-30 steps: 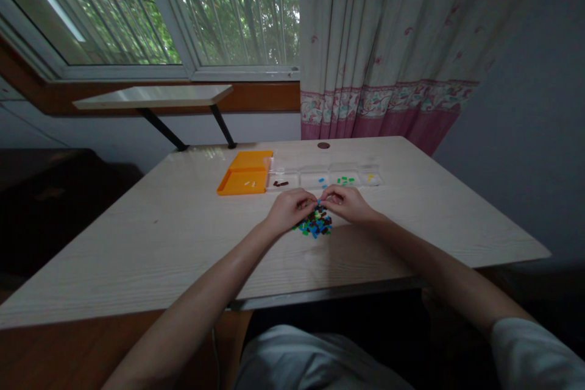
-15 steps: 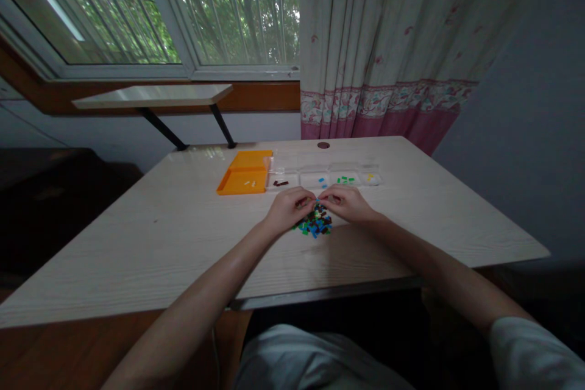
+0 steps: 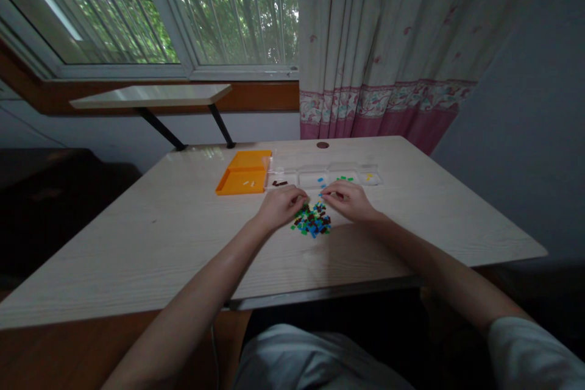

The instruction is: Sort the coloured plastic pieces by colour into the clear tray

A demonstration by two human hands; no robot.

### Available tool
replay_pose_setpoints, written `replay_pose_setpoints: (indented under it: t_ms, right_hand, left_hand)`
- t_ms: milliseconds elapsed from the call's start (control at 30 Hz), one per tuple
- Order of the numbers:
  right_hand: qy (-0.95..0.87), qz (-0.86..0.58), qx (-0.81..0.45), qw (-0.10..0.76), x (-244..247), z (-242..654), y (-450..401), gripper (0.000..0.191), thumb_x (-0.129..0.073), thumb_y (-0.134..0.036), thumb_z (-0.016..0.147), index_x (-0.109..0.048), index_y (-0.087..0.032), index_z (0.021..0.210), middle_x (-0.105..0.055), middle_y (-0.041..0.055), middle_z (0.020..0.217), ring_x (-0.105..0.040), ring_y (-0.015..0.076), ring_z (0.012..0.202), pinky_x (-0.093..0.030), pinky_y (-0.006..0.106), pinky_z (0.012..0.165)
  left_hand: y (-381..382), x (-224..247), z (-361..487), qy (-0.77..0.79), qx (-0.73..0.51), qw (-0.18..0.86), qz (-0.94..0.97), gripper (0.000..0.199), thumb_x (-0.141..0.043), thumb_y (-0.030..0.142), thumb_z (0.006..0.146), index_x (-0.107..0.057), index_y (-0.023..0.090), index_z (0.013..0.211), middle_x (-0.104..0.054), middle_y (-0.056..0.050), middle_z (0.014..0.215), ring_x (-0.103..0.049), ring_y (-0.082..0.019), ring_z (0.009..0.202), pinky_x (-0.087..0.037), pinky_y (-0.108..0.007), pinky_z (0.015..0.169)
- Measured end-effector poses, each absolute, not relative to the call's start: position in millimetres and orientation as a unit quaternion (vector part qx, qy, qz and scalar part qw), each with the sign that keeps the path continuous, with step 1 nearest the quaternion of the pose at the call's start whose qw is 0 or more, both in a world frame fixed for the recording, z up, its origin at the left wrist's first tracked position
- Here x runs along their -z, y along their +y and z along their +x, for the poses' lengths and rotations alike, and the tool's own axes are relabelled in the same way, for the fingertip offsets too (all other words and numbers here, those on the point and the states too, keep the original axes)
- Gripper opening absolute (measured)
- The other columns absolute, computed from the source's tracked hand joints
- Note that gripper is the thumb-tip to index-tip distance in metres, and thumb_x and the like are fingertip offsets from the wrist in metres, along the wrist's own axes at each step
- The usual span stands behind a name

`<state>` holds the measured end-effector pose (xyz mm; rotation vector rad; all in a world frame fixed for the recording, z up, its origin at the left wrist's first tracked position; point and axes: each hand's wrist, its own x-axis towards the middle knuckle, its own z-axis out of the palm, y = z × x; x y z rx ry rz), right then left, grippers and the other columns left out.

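Note:
A pile of small plastic bricks (image 3: 314,222), mixed blue, green, dark brown and pale, lies on the table between my hands. My right hand (image 3: 351,201) pinches a small blue brick (image 3: 322,194) at its fingertips, just above the far side of the pile. On the pile's left edge, my left hand (image 3: 281,204) has its thumb and fingers pressed together; whatever is in them is too small to make out. Behind the hands stands a clear compartment tray (image 3: 292,178), holding a few brown bricks (image 3: 279,183), blue bricks (image 3: 320,181), green bricks (image 3: 345,178) and yellow bricks (image 3: 369,177) in separate compartments.
An open orange case (image 3: 242,180) with a few pale bricks in it adjoins the tray's left end. The wooden table (image 3: 183,244) has a round brown cable cover (image 3: 322,145) near its back edge. A raised shelf (image 3: 155,96) stands at the back left.
My hands, which met over the far side of the pile, have drawn apart. The left moved left, and the blue brick stays at the right hand's fingertips. More of the pile shows.

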<state>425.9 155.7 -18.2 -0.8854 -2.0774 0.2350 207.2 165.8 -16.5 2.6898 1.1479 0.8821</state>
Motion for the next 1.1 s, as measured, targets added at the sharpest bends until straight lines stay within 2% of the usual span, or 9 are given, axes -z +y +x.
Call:
replay_pose_setpoints:
  t_ms: [167, 367, 467, 667, 833, 1100]
  right_hand:
    - [-0.824, -0.368, -0.093, 0.420, 13, 423, 159, 0.018, -0.055, -0.031, 0.082, -0.067, -0.018, 0.085, -0.064, 0.0040, 0.078, -0.051, 0.0111, 0.063, -0.039, 0.023, 0.061]
    - [-0.830, -0.465, -0.041, 0.304, 1, 424, 193, 0.015, -0.056, -0.027, 0.080, -0.068, -0.020, 0.086, -0.065, 0.0035, 0.079, -0.055, 0.0140, 0.071, -0.038, 0.024, 0.064]
    - [-0.823, -0.501, -0.020, 0.267, -2, 422, 210, 0.015, -0.057, -0.027, 0.078, -0.069, -0.021, 0.086, -0.064, 0.0039, 0.077, -0.055, 0.0157, 0.073, -0.037, 0.025, 0.064]
    - [-0.818, -0.534, -0.010, 0.214, 0, 413, 225, 0.015, -0.059, -0.026, 0.076, -0.070, -0.022, 0.084, -0.064, 0.0049, 0.076, -0.055, 0.0164, 0.069, -0.035, 0.025, 0.057]
    - [-0.811, -0.545, -0.019, 0.213, 5, 419, 226, 0.018, -0.056, -0.028, 0.078, -0.070, -0.023, 0.088, -0.066, 0.0048, 0.078, -0.057, 0.0164, 0.070, -0.036, 0.024, 0.057]
    - [-0.822, -0.499, -0.048, 0.269, 18, 436, 193, 0.020, -0.049, -0.027, 0.082, -0.068, -0.020, 0.089, -0.066, 0.0040, 0.081, -0.058, 0.0150, 0.072, -0.039, 0.024, 0.064]
  left_hand:
    - [166, 15, 207, 0.378, -0.268, 0.032, 0.886, 0.021, -0.044, 0.026, 0.086, -0.063, 0.016, 0.084, -0.063, -0.004, 0.076, -0.054, -0.011, 0.066, -0.038, -0.022, 0.061]
    - [172, 20, 202, 0.402, -0.233, 0.028, 0.885, 0.024, -0.042, 0.027, 0.087, -0.063, 0.018, 0.092, -0.063, -0.005, 0.085, -0.057, -0.015, 0.077, -0.042, -0.024, 0.067]
    - [175, 24, 202, 0.399, -0.210, 0.041, 0.892, 0.026, -0.041, 0.023, 0.087, -0.062, 0.020, 0.100, -0.062, -0.005, 0.091, -0.057, -0.016, 0.084, -0.043, -0.026, 0.073]
    - [177, 26, 203, 0.402, -0.176, 0.054, 0.897, 0.032, -0.041, 0.019, 0.085, -0.060, 0.024, 0.110, -0.058, -0.006, 0.097, -0.057, -0.017, 0.088, -0.045, -0.027, 0.073]
    - [178, 27, 203, 0.403, -0.167, 0.061, 0.898, 0.031, -0.042, 0.017, 0.084, -0.062, 0.024, 0.106, -0.057, -0.006, 0.098, -0.057, -0.016, 0.090, -0.045, -0.026, 0.075]
    - [180, 29, 204, 0.398, -0.180, 0.058, 0.898, 0.024, -0.044, 0.024, 0.085, -0.063, 0.022, 0.098, -0.058, -0.006, 0.095, -0.058, -0.017, 0.087, -0.046, -0.027, 0.073]
